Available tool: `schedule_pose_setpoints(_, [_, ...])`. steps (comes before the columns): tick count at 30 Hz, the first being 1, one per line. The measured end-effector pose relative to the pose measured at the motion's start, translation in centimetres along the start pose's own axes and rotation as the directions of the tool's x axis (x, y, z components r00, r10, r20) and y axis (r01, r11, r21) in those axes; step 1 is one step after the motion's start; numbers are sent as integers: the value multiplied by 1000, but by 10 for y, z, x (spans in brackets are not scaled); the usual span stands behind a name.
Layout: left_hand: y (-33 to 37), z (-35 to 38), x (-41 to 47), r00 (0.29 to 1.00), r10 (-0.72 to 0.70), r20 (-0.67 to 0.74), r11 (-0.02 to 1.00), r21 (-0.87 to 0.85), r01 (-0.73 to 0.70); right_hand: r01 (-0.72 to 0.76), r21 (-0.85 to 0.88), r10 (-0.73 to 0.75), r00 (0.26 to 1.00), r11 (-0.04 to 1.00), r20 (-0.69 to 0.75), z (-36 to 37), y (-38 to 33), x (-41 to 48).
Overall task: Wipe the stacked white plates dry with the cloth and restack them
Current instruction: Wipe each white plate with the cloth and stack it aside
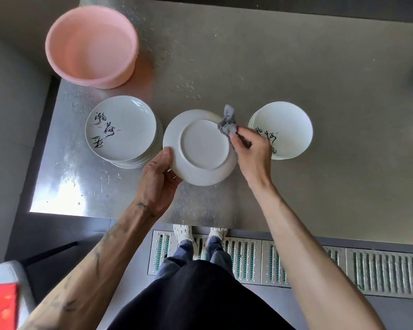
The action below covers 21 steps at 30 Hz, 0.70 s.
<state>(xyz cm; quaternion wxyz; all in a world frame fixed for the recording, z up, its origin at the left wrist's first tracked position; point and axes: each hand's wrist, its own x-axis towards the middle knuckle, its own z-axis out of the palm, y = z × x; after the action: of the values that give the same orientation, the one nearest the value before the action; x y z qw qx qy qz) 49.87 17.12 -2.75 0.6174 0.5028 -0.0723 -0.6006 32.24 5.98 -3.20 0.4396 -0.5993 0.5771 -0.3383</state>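
Observation:
A white plate (202, 148) is held upside down over the steel table, its foot ring facing me. My left hand (159, 173) grips its lower left rim, thumb on top. My right hand (252, 150) pinches a crumpled grey cloth (228, 125) against the plate's upper right rim. To the left stands a tall stack of white plates (122, 129) with black brush writing. At the right is a lower stack of the same plates (286, 129), partly hidden by my right hand.
A pink plastic basin (91, 46) sits at the back left of the steel table (296, 67). Water drops speckle the table around the left stack. The table's front edge runs just above my feet, over a floor drain grate (379, 270).

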Motion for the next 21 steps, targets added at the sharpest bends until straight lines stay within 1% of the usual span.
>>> schedule_pose_setpoints(2, [0, -4, -1, 1000, -18, 11, 999, 42, 18, 39, -72, -35, 997, 997, 66, 0, -8, 13])
schedule_pose_setpoints(5, [0, -10, 1, 999, -42, 4, 996, 83, 42, 165, -159, -141, 979, 973, 147, 9, -23, 16])
schedule_pose_setpoints(7, [-2, -12, 2, 999, -53, 7, 992, 119, 52, 296, -248, -248, 946, 922, 207, 21, -31, 5])
schedule_pose_setpoints(9, [-6, -13, 1, 998, -61, 24, 989, 138, 57, 425, -250, -360, 894, 870, 267, 35, -38, -7])
schedule_pose_setpoints(10, [-7, -13, 0, 998, -62, 27, 989, 137, 58, 466, -234, -396, 871, 853, 292, 38, -39, -10])
schedule_pose_setpoints(11, [-8, -13, 0, 998, -60, 32, 989, 140, 55, 483, -221, -410, 859, 847, 305, 38, -39, -10])
schedule_pose_setpoints(12, [-8, -14, -1, 998, -56, 40, 987, 151, 50, 469, -221, -398, 867, 855, 300, 35, -38, -7])
schedule_pose_setpoints(15, [-6, -11, -2, 996, -54, 75, 981, 189, 39, 322, -231, -274, 937, 918, 217, 23, -32, 4])
schedule_pose_setpoints(16, [-6, -10, -2, 995, -53, 80, 979, 199, 36, 317, -237, -269, 939, 918, 213, 24, -33, 3])
schedule_pose_setpoints(17, [-5, -9, -2, 996, -50, 80, 978, 204, 33, 350, -239, -295, 925, 906, 239, 27, -37, 1])
schedule_pose_setpoints(20, [-4, -6, -1, 996, -51, 75, 975, 222, 34, 515, -211, -416, 826, 831, 382, 42, -45, -7])
schedule_pose_setpoints(21, [-4, -5, 0, 995, -52, 83, 975, 220, 33, 530, -205, -426, 815, 823, 394, 44, -45, -6])
